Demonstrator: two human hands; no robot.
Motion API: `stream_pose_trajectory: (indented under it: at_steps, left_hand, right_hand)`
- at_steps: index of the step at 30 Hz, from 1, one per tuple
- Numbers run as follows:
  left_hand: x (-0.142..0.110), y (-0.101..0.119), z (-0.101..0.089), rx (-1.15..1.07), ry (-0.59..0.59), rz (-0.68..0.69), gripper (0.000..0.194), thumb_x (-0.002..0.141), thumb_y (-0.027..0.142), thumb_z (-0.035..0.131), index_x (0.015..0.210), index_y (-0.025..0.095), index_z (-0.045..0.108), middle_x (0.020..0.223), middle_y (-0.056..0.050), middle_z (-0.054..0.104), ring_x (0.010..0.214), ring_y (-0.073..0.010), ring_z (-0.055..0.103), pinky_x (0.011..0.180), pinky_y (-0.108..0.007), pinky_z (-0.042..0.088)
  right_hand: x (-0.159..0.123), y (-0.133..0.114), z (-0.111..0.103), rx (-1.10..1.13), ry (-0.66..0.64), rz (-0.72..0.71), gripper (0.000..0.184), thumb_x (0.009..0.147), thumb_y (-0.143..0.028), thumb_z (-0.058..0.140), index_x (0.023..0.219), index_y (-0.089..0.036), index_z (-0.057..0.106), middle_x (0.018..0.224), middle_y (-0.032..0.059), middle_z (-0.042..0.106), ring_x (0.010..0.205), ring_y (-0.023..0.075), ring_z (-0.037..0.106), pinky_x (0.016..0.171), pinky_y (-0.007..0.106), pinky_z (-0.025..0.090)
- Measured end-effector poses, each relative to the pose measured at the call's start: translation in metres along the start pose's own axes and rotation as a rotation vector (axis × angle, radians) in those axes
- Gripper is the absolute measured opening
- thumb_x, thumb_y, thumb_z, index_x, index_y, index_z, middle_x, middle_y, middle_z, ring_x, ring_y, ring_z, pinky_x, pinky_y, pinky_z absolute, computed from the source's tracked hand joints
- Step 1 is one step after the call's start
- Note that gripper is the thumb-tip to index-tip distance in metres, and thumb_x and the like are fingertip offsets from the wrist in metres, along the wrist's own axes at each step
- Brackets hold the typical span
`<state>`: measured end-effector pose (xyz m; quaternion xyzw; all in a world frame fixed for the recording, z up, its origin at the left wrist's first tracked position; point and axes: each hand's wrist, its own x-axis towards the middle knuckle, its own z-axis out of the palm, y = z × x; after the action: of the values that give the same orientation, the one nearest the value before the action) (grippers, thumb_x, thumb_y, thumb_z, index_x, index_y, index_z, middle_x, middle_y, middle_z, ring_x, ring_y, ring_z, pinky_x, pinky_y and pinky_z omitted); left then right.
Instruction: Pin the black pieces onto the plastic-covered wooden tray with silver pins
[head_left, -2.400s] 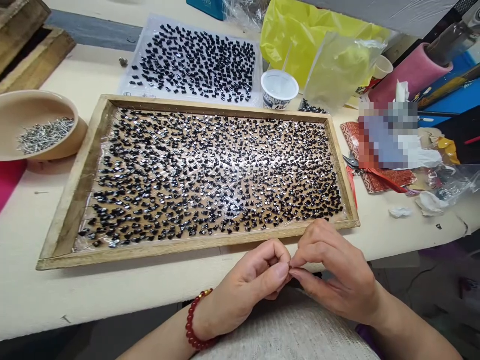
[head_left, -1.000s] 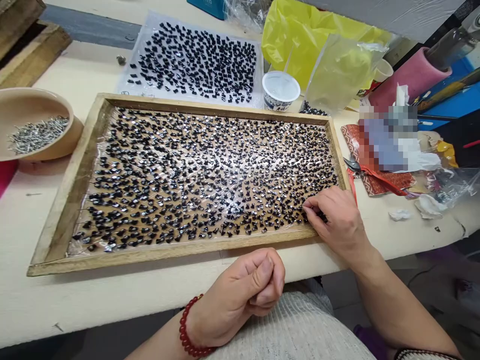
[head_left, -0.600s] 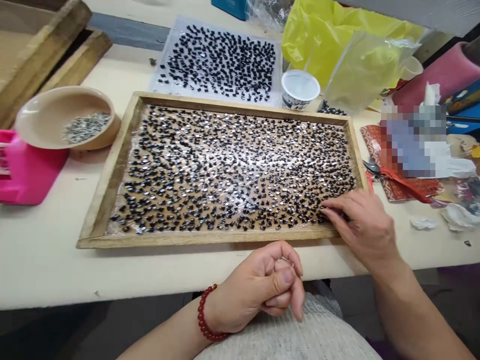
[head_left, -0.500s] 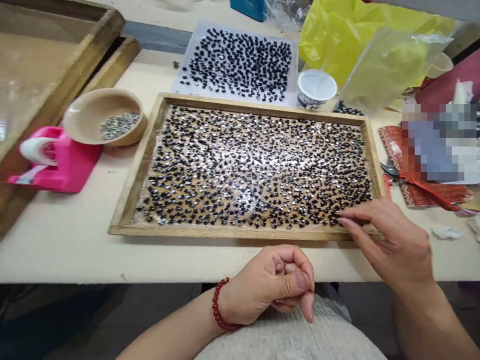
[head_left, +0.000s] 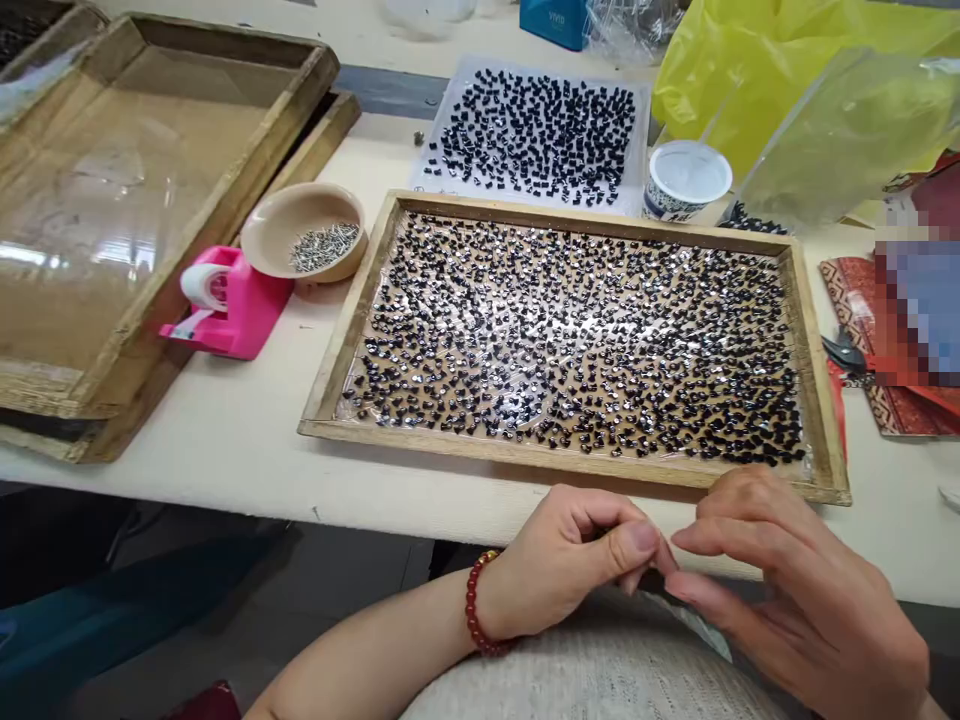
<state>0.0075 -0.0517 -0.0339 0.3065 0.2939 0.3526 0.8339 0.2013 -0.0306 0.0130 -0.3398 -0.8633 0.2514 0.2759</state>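
My left hand (head_left: 581, 555), with a red bead bracelet (head_left: 480, 605) at its wrist, is closed over my lap. Its thumb presses on the curled index finger, and whatever is pinched there is too small or hidden to make out. Close to those fingertips is my right hand (head_left: 795, 590), its thumb and index finger apart and nothing visible between them. Just beyond both hands lies a wooden frame tray (head_left: 480, 440), lined with clear film. Many small black shiny pieces (head_left: 585, 340) are spread over its bottom.
Left of the tray stand a tan bowl (head_left: 262, 235) of small metal pins (head_left: 324, 247), a pink tape dispenser (head_left: 259, 310) and stacked wooden trays (head_left: 202, 215). Behind it are a white sheet (head_left: 641, 110) with black pieces, a white cup (head_left: 690, 180) and a yellow bag (head_left: 720, 70).
My right hand has moved from the tray's near right corner back to my left fingertips, its thumb and index finger now parted. The view has shifted left. My left hand stays closed.
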Motion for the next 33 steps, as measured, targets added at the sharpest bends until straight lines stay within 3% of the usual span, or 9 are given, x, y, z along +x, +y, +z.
stream_pose_trajectory:
  at_steps: [8,19,22,25,28,33]
  left_hand:
    - [0.002,0.004,0.002,0.059,0.0,0.002,0.037,0.093,0.044,0.062,0.09,0.013,0.083,0.058,0.001,0.048,0.057,-0.0125,0.039,0.056,-0.027,0.03]
    - [0.004,0.004,0.002,0.076,-0.023,-0.061,0.038,0.091,0.046,0.066,0.088,0.012,0.081,0.061,0.0,0.051,0.058,-0.0132,0.042,0.057,-0.028,0.032]
    - [0.003,0.003,0.003,0.042,-0.06,-0.091,0.039,0.094,0.048,0.06,0.099,0.013,0.077,0.063,0.002,0.05,0.055,-0.0114,0.037,0.052,-0.026,0.027]
    - [0.003,-0.001,0.003,-0.072,-0.099,-0.137,0.034,0.099,0.044,0.052,0.11,0.015,0.066,0.07,0.003,0.049,0.051,-0.0086,0.026,0.048,-0.024,0.019]
    - [0.004,-0.005,0.003,-0.137,-0.105,-0.162,0.022,0.101,0.039,0.052,0.104,0.017,0.055,0.072,0.003,0.053,0.05,-0.0075,0.023,0.047,-0.022,0.018]
    - [0.006,-0.004,0.003,-0.151,-0.115,-0.221,0.026,0.097,0.043,0.059,0.092,0.019,0.052,0.064,0.002,0.061,0.045,-0.0063,0.021,0.045,-0.021,0.016]
  right_hand:
    - [-0.015,-0.005,0.005,-0.271,0.078,-0.101,0.022,0.081,-0.005,0.071,0.099,-0.016,0.067,0.08,0.0025,0.064,0.082,0.016,0.053,0.078,0.035,0.044]
    - [-0.008,-0.005,0.001,-0.13,0.056,-0.048,0.02,0.082,-0.001,0.065,0.096,-0.015,0.066,0.078,0.0016,0.064,0.076,0.0139,0.054,0.073,0.032,0.044]
    - [-0.013,-0.002,-0.003,-0.072,0.033,0.01,0.018,0.084,-0.002,0.063,0.094,-0.018,0.064,0.077,0.0004,0.063,0.075,0.0134,0.054,0.072,0.032,0.045]
    - [-0.019,0.011,-0.01,-0.09,0.197,0.145,0.019,0.082,-0.003,0.065,0.09,-0.02,0.063,0.076,-0.0005,0.061,0.076,0.0134,0.056,0.071,0.031,0.046]
    - [-0.022,0.034,-0.015,-0.267,0.403,0.262,0.02,0.079,-0.004,0.07,0.09,-0.02,0.065,0.081,0.0012,0.064,0.08,0.0155,0.059,0.07,0.031,0.046]
    - [-0.018,0.065,-0.017,-0.475,0.325,0.295,0.007,0.085,-0.014,0.067,0.084,-0.02,0.064,0.077,0.0014,0.065,0.076,0.0168,0.059,0.074,0.034,0.044]
